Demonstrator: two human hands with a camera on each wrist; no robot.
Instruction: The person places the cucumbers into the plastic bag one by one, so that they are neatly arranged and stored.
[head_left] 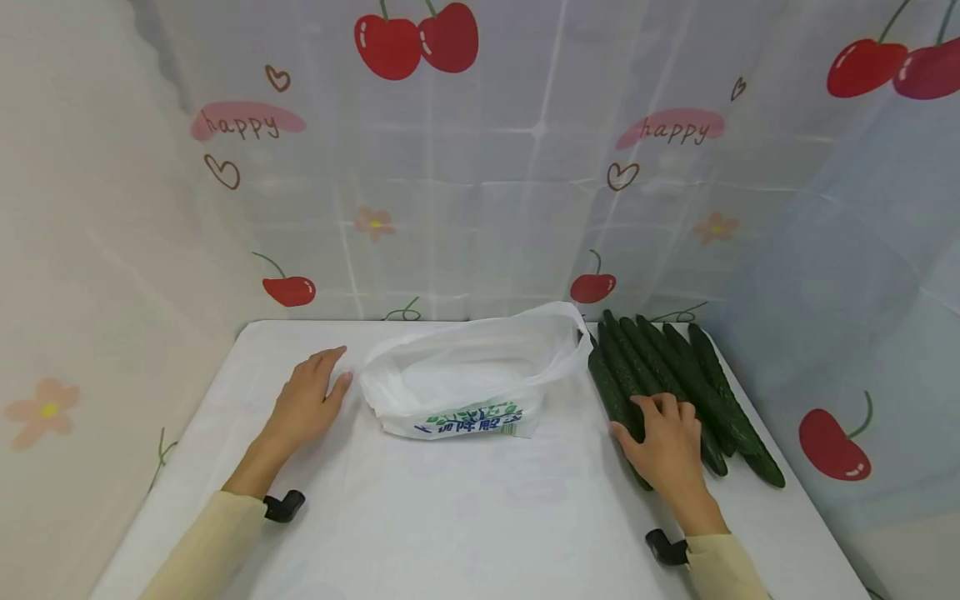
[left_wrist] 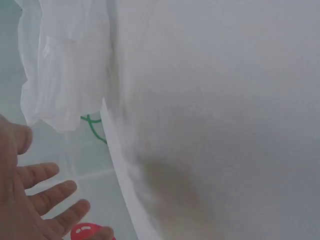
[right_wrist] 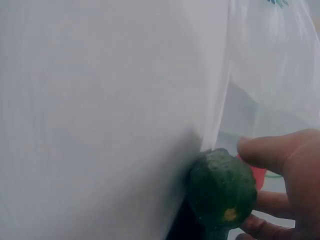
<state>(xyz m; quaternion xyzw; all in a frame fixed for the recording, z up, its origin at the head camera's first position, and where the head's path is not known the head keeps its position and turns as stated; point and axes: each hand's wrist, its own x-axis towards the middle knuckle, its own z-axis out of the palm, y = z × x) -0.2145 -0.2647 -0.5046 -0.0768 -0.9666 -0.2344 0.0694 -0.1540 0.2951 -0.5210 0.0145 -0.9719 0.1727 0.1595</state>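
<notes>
From where I'm standing, the dark green cucumbers (head_left: 675, 367) are lying in a heap by the far right corner of the table (head_left: 465, 533), and the right hand (head_left: 667, 442) is arching over the near half of the leftmost cucumber (head_left: 611, 392). Its fingers are bending over the top and its thumb is hanging by the left side, but I can't tell whether they are actually pinching it. The left hand (head_left: 303, 404) is hovering wide open towards the far left corner, its fingers spreading apart, holding nothing. Between them the white bag (head_left: 480, 417) is sitting close to the far edge, its mouth gaping, its right handle (head_left: 558, 312) leaning just beside the heap. I'm thinking the likeliest trouble is lying in the crowding: the cucumbers are pressing together, one slanting across others, so pulling at one could be setting its neighbours rolling. The outermost cucumber (head_left: 722, 375) is lying close to the right edge, so a nudge that way could be sending it over. The handle could be snagging on a tip and dragging the bag askew, and with neither hand steadying it, that thin plastic could be sagging shut.
</notes>
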